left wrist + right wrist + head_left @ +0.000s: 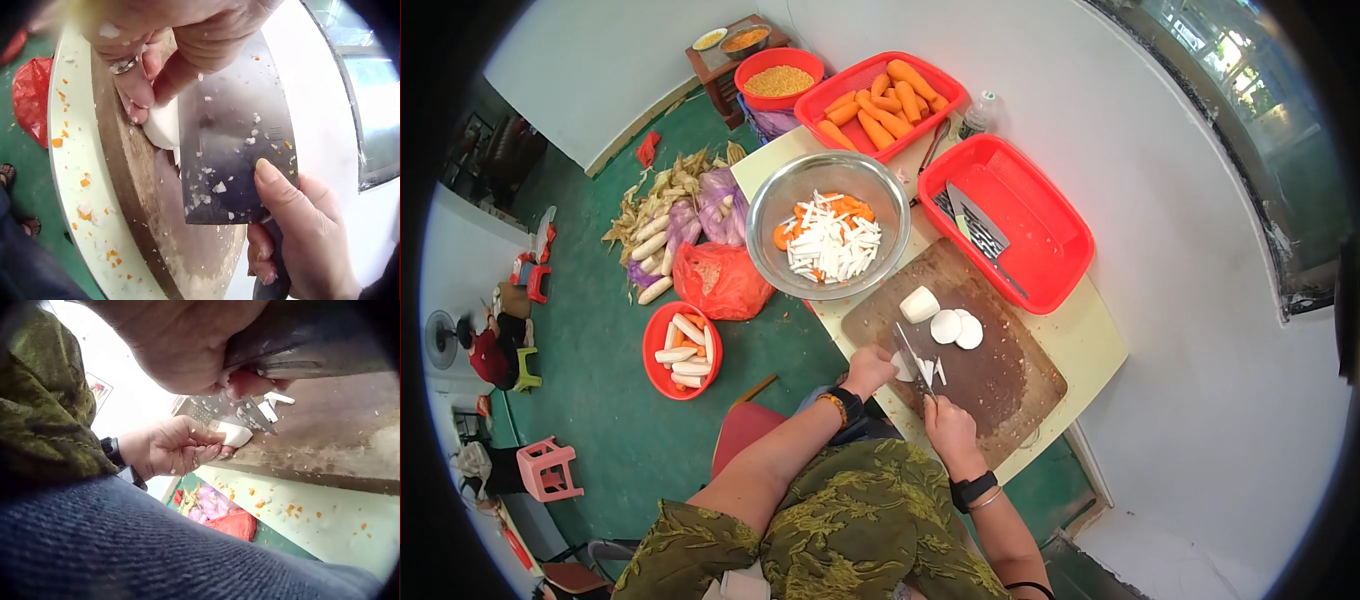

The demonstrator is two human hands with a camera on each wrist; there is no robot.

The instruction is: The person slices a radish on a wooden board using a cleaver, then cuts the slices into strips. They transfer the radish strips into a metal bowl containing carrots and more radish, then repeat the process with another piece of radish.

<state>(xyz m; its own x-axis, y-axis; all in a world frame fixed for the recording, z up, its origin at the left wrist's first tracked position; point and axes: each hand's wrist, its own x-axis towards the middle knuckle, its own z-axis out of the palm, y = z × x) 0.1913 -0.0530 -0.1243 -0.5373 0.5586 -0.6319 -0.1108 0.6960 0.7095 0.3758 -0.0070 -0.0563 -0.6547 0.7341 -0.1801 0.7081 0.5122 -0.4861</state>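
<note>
On the wooden board (1030, 365), the left hand (870, 372) holds white slices (901, 366) at the near left edge; in the left wrist view its bent fingers grip the white piece (164, 125). The right hand (952, 432) grips the handle of a broad cleaver (911, 350), thumb (275, 178) laid on the blade's side. The blade stands against the white slices, with a few cut white strips (940, 371) just right of it. Farther back on the board lie a white chunk (919, 304) and round white slices (968, 331).
A steel bowl (762, 235) of orange and white pieces stands beyond the board's left corner. Behind it is a red basket of carrots (884, 112); a red basket (1055, 235) holding another knife (983, 232) is at the back right. Orange scraps dot the table edge (75, 187).
</note>
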